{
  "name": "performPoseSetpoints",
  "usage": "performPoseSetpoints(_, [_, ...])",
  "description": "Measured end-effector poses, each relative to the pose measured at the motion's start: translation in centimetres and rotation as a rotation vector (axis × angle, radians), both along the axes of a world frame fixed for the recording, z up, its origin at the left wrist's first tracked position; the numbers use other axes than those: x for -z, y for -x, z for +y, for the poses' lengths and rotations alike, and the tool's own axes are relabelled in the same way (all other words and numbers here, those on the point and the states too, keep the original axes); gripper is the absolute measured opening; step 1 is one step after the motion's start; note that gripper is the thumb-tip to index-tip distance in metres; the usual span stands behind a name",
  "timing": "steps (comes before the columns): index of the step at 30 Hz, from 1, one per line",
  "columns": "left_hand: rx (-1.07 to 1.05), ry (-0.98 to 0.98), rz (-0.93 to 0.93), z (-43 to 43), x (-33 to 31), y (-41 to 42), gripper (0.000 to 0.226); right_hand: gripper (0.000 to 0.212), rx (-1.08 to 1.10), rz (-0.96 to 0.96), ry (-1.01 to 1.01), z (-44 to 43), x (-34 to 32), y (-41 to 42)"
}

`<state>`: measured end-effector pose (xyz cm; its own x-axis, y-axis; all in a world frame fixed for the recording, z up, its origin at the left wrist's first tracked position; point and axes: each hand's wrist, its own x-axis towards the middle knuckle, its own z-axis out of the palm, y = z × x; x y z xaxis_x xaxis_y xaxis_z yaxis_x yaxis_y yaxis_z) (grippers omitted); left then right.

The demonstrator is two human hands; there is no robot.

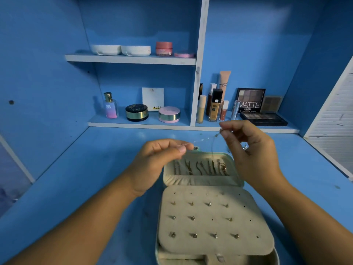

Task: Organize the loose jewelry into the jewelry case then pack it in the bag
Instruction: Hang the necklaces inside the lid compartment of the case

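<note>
Just now a thin chain [200,140] is stretched above the open jewelry case [202,181] on the blue worktop [91,173]. Each end is pinched in a narrow fingertip grip, the left hand [156,163] lower and the right hand [254,153] higher. Stud earrings [193,218] dot the case's cream panel.

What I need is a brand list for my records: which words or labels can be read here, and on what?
"MATTE" on the eyeshadow palette lid.
"NUDE" on the white box.
"SB" on the perfume bottle.
Too blurred to read: the palette's small print, the tube, the foundation bottle, the pink jar.
</note>
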<state>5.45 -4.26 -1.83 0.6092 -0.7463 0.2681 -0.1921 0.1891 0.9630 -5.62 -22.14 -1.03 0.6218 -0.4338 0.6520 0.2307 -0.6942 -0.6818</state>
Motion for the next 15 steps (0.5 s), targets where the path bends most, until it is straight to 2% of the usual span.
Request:
performPoseSetpoints(4, [-0.082, 0.116, 0.209, 0.6, -0.9, -1.1, 0.016, 0.028, 0.056, 0.031, -0.092, -0.8, 0.1, -0.2])
performPoseSetpoints(9, [-0.156, 0.244, 0.461, 1.1, -1.8, -2.1, 0.026, 0.021, 0.095, 0.125, -0.155, -1.5, 0.5, -0.6])
performPoseSetpoints(15, [-0.279, 0.329, 0.535, 1.6, -2.2, -3.3, 0.026, 0.020, 0.135, 0.270, -0.159, -2.1, 0.8, -0.8])
